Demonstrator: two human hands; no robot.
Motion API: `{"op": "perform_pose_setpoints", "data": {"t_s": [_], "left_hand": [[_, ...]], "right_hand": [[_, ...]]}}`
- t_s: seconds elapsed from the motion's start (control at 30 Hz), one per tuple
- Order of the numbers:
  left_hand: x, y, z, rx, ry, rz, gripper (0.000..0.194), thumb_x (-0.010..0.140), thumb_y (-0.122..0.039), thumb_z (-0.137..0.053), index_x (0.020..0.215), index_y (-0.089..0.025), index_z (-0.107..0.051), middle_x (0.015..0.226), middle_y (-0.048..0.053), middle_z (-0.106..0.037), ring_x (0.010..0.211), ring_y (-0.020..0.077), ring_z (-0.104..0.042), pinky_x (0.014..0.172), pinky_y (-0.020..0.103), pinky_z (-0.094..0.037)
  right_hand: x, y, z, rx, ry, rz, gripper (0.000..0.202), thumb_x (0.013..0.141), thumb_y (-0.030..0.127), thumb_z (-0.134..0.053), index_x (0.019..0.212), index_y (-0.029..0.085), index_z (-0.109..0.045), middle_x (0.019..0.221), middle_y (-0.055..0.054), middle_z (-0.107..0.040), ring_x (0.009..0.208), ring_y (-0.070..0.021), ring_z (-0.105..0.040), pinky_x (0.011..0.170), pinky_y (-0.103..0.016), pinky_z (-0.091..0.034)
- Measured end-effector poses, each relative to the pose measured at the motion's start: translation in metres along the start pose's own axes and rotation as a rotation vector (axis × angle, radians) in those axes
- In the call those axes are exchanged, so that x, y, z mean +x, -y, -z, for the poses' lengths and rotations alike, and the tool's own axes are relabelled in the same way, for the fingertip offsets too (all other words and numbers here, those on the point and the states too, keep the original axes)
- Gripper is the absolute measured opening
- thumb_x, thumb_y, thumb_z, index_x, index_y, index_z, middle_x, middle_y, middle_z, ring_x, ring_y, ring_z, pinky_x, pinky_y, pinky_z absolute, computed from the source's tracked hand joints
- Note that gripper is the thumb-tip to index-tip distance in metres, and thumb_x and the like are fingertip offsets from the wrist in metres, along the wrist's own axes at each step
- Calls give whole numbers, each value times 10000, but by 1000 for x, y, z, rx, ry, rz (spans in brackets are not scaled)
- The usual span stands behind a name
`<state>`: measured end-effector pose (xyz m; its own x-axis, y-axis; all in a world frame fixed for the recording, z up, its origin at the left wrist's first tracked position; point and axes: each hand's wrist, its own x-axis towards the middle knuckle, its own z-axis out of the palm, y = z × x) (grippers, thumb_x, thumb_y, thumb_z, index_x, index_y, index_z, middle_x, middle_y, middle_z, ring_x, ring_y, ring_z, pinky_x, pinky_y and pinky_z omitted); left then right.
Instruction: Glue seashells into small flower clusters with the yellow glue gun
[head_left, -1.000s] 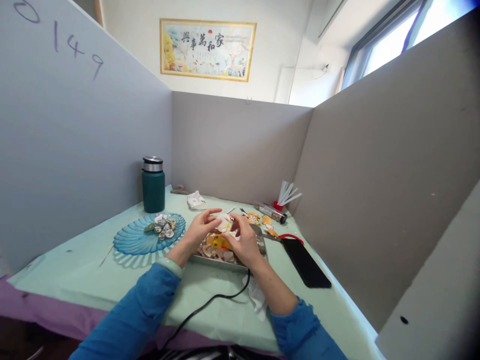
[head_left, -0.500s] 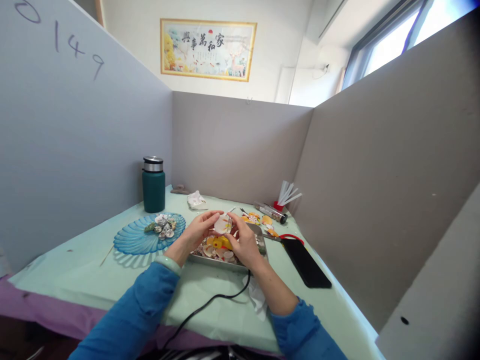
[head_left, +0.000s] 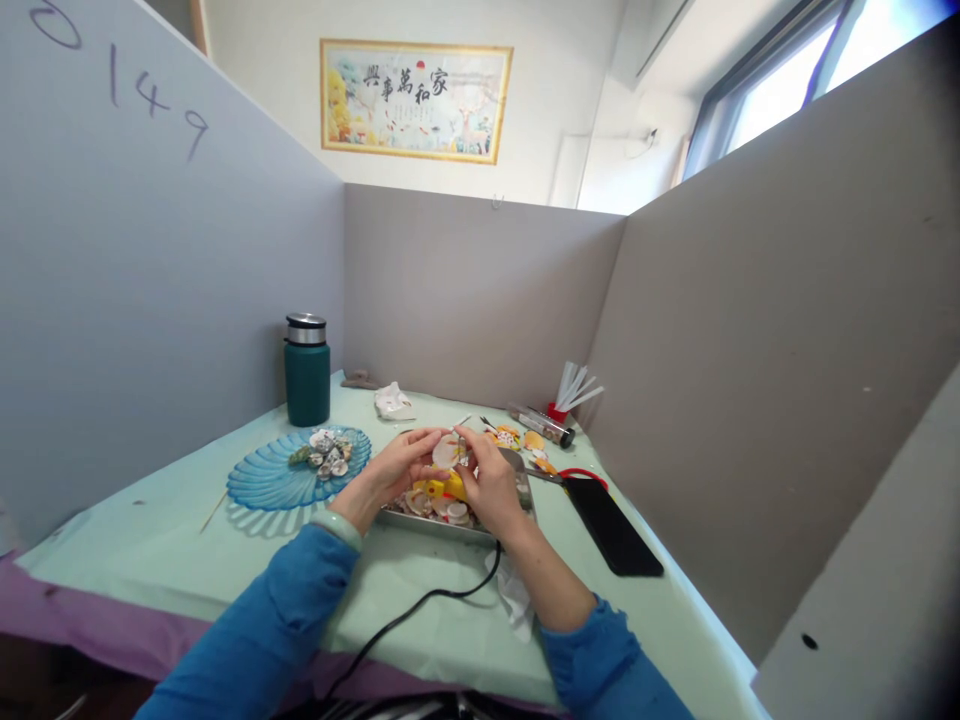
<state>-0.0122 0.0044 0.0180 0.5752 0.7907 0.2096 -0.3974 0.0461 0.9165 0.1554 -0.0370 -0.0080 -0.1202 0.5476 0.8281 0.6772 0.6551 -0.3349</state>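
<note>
A pale round disc (head_left: 446, 452), perhaps a shell, is held up between both hands over a metal tray (head_left: 442, 528). My left hand (head_left: 399, 466) grips its left side with closed fingers. On its right side, the fingers of my right hand (head_left: 486, 478) pinch at its edge; whether they also hold something small is too fine to tell. Below the hands, the tray holds shells and a yellow object (head_left: 451, 486), partly hidden by my fingers. A black cable (head_left: 420, 603) runs from the tray toward the table's front edge.
A blue plate (head_left: 259, 475) with small shells lies left, a green bottle (head_left: 307, 380) behind it. Right are a black phone (head_left: 613, 527), red-handled scissors (head_left: 585, 474), a clear tube (head_left: 546, 425) and white sticks (head_left: 576, 388). Crumpled tissue (head_left: 513, 597) lies in front; grey partitions enclose the table.
The disc has tilted slightly and shifted a little to the right. The fingers of my left hand have moved slightly around it; both forearms are nearly still.
</note>
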Motion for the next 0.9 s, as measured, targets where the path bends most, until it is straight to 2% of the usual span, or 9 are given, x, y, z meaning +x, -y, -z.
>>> {"op": "perform_pose_setpoints", "data": {"t_s": [0.13,0.4,0.53,0.67,0.9], "left_hand": [[0,0,-1,-19,7,-8,295,770,-278,-670,1014,-114,-640,906,93,-667,767,160,-646,675,314,-581],[-1,-1,0,-100,-17,-33,281,792,-218,-633,1054,-115,-631,985,111,-675,814,180,-657,714,328,-579],[0,-1,1,-116,-67,-61,261,793,-197,-625,1040,-109,-632,973,112,-676,828,185,-657,720,333,-581],[0,0,-1,-112,-34,-45,266,790,-182,-629,1044,-104,-632,992,118,-671,859,191,-652,763,356,-575],[-1,2,2,-63,8,-23,297,772,-195,-667,1056,-117,-636,1009,103,-658,893,178,-640,833,350,-549]], "right_hand": [[0,2,2,-35,31,18,578,749,39,-464,1288,247,-478,1064,-76,-579,857,-208,-575,771,-343,-490],[-1,3,1,98,23,-22,592,805,111,-471,1377,215,-359,1088,-89,-576,774,-169,-576,733,-315,-497],[1,4,2,117,-33,-73,386,844,184,-485,1230,188,-488,979,-69,-601,726,-157,-567,708,-296,-485],[3,5,3,129,-79,-114,180,846,185,-497,1009,186,-573,883,-47,-621,747,-162,-573,698,-276,-466],[4,6,3,146,-149,-98,158,854,146,-473,942,199,-593,881,-46,-615,768,-166,-570,691,-276,-462]]}}
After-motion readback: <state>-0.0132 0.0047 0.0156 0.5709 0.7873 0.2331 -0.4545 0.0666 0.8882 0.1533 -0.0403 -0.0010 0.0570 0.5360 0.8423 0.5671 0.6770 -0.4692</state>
